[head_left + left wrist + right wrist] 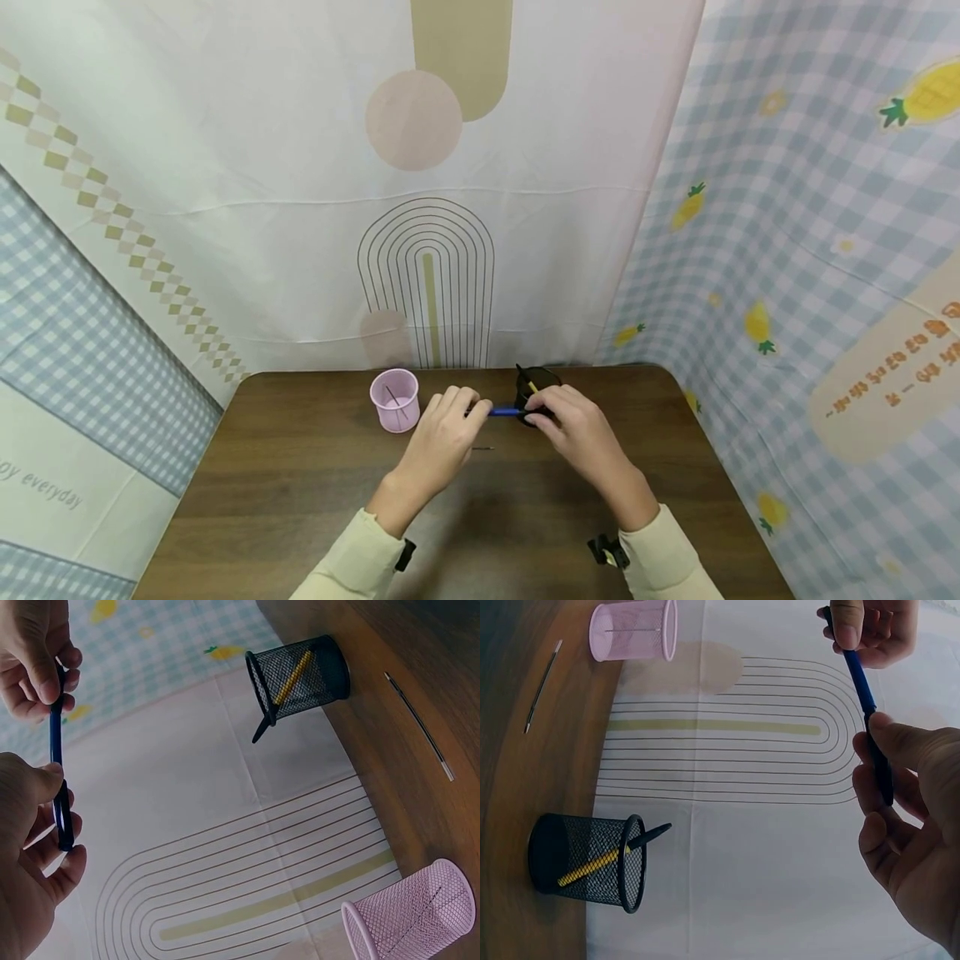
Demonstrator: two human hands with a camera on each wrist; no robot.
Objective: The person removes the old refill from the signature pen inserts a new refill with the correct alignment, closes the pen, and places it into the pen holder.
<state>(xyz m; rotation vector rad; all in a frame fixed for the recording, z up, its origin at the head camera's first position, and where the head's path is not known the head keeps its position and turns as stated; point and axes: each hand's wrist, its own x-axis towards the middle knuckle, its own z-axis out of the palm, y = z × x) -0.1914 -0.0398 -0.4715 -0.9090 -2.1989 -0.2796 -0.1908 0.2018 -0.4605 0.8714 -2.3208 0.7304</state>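
1. The blue pen point(504, 412) is being held up between both hands, its long side running straight across from left to right
2. The left hand point(444, 432) is pinching one end, fingers curled in
3. The right hand point(577, 427) is pinching the other end, so neither is nearer
4. A thin refill point(421, 727) is lying on the table point(315, 483), apart from both hands

Blue pen point(504, 412) w/ dark ends obs. held at both ends, approx. horiz., lower ctr. of head view.
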